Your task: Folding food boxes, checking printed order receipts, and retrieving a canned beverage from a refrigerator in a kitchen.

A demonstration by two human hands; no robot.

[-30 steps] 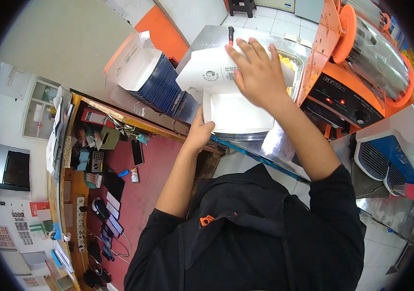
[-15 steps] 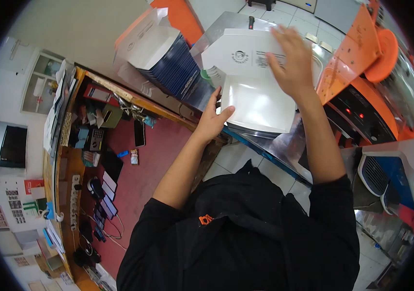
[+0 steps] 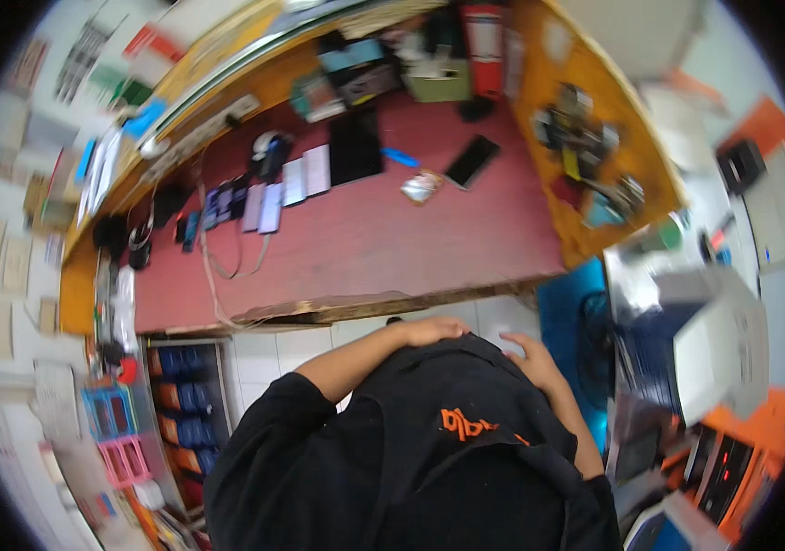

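Note:
My left hand (image 3: 434, 330) rests against the front of the black apron (image 3: 447, 395), its fingers lying along the cloth and slightly blurred. Nothing shows in it. To the right, my right hand (image 3: 536, 362) is beside the apron with its fingers apart and holds nothing. Just beyond both hands is the front edge of a red-topped desk (image 3: 392, 248). A stack of dark blue boxes with white insides (image 3: 654, 340) stands on the metal table at the right, apart from my right hand.
On the desk lie several phones (image 3: 293, 181), a black tablet (image 3: 355, 147), a dark phone (image 3: 472, 163), a small packet (image 3: 422, 186) and cables. A wooden side panel (image 3: 585, 138) bounds it at the right. An orange machine (image 3: 728, 473) stands at the lower right.
The view has swung left toward the desk. Both hands have left the white-lined boxes and come back to the apron; the boxes now appear at the right.

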